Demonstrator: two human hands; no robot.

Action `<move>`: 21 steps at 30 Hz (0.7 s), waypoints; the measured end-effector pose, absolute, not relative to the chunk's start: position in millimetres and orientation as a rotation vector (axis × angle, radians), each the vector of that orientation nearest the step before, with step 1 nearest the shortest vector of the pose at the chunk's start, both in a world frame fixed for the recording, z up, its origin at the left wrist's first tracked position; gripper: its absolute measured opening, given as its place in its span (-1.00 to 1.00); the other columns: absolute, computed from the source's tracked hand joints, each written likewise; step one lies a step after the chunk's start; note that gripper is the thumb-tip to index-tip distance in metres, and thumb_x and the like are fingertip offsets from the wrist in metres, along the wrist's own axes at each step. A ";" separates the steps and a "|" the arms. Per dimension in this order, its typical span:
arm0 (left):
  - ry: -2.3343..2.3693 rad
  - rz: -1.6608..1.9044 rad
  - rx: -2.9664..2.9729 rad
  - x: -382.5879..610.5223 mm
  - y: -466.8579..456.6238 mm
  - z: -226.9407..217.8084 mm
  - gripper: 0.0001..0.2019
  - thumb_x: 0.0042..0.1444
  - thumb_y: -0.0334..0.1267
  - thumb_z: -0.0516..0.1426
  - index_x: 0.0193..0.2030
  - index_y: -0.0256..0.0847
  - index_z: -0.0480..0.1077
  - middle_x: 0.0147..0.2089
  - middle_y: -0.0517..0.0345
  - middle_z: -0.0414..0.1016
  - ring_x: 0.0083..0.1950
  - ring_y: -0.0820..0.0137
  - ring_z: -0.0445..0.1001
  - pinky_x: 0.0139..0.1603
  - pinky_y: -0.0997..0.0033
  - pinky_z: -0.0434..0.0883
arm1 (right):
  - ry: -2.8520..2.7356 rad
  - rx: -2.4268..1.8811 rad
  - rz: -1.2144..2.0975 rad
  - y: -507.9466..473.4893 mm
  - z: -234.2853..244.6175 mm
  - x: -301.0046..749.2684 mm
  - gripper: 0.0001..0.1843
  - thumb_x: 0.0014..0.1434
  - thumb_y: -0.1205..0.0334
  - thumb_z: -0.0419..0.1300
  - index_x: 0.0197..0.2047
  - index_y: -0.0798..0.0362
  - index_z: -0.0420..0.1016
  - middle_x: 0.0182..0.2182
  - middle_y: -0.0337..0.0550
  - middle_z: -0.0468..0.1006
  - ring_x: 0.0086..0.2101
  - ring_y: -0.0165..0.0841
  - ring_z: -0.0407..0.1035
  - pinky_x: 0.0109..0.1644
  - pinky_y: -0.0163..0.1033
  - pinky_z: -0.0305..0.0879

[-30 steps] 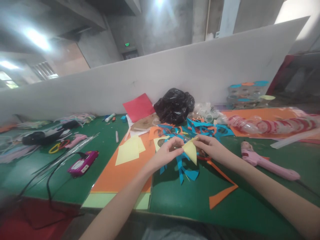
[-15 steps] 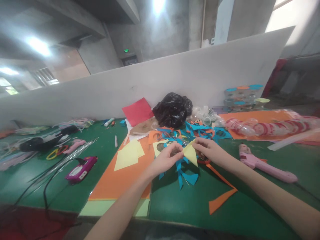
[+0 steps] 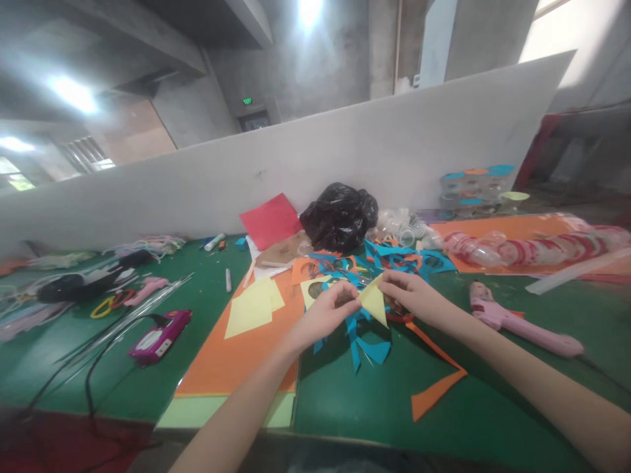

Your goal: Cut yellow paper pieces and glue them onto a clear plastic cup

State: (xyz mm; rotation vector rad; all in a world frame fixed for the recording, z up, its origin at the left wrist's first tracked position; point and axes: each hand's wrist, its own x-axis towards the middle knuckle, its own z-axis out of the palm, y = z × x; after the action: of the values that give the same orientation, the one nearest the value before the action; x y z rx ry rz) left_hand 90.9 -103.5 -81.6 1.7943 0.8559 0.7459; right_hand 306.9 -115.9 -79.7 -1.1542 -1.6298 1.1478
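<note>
Between both hands, above the table, is a small yellow piece of paper (image 3: 375,303) with a pointed, folded-looking shape. My left hand (image 3: 336,307) pinches its left edge. At its upper right, the fingers of my right hand (image 3: 408,293) are closed on the same paper. Blue paper scraps (image 3: 373,349) lie beneath and behind the hands, mixed with orange ones. Left of my left hand, yellow paper sheets (image 3: 249,311) rest on a large orange sheet (image 3: 221,368). Part of something with red-orange handles shows under my right hand, mostly hidden.
A pink glue gun (image 3: 527,328) lies at the right, a magenta box (image 3: 160,336) with a black cable at the left. Behind are a black plastic bag (image 3: 340,217), red paper (image 3: 270,220) and clear plastic bottle pieces (image 3: 404,226). A white partition (image 3: 197,177) bounds the table's back.
The view has shifted very slightly. Both hands keep hold of the yellow paper, which is almost in the same position.
</note>
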 end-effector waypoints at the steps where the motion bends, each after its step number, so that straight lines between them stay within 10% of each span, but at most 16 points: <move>1: 0.869 0.745 1.807 90.7 -103.5 -81.5 -0.79 0.23 -0.09 0.17 -0.21 -0.18 0.32 -0.28 0.26 0.34 -0.25 0.47 0.31 -0.21 0.48 0.23 | -1.642 -1.153 1.137 -115.8 -79.7 307.2 -0.51 0.07 -0.25 0.15 -0.41 0.05 0.26 -0.63 -0.35 0.23 -0.59 -0.50 0.09 -0.51 -0.34 -0.01; 21: 0.906 0.840 1.670 97.4 -105.5 -76.5 -0.77 0.08 -0.20 0.26 -0.25 -0.19 0.29 -0.34 0.29 0.34 -0.31 0.49 0.38 -0.23 0.47 0.31 | -1.777 -1.158 0.996 -115.5 -80.4 309.8 -0.53 0.14 -0.21 0.09 -0.44 0.07 0.30 -0.54 -0.28 0.28 -0.50 -0.46 0.16 -0.42 -0.31 0.08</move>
State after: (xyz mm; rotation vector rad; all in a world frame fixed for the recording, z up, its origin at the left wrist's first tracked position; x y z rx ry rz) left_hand 97.4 -105.5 -76.5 1.6698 0.9063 0.8398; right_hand 309.8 -115.5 -80.4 -1.1579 -1.7770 0.9962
